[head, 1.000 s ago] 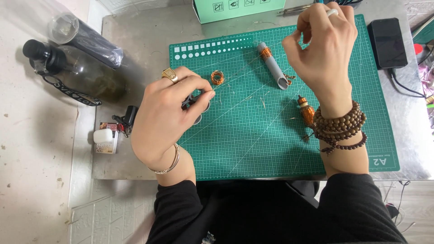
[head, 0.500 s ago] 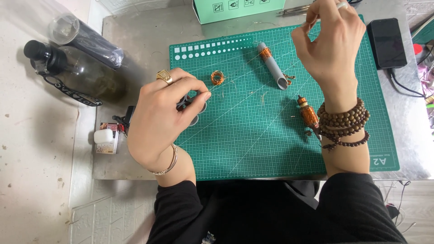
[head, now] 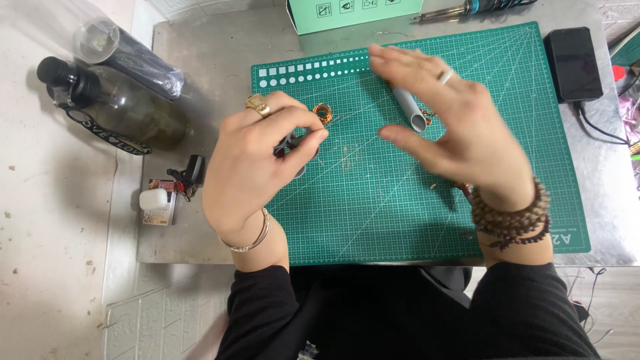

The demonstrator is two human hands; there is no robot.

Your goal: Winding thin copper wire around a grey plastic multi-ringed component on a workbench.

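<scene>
Mid-frame on the green mat [head: 400,220], the left hand [head: 257,167] pinches a small dark tool [head: 288,143] beside a copper coil [head: 323,113]; the right hand [head: 460,127] hovers open, blurred, over a grey tube [head: 410,110].

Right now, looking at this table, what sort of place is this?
Probably a small hobby or electronics workbench: a green cutting mat on a metal table, a soldering iron at the back edge, and a little copper wire coil by the left hand.

A grey metal table [head: 200,60] carries a green cutting mat [head: 400,220], two dark bottles [head: 127,113], a black phone [head: 575,63], a mint box [head: 353,12] and keys [head: 187,177]
</scene>
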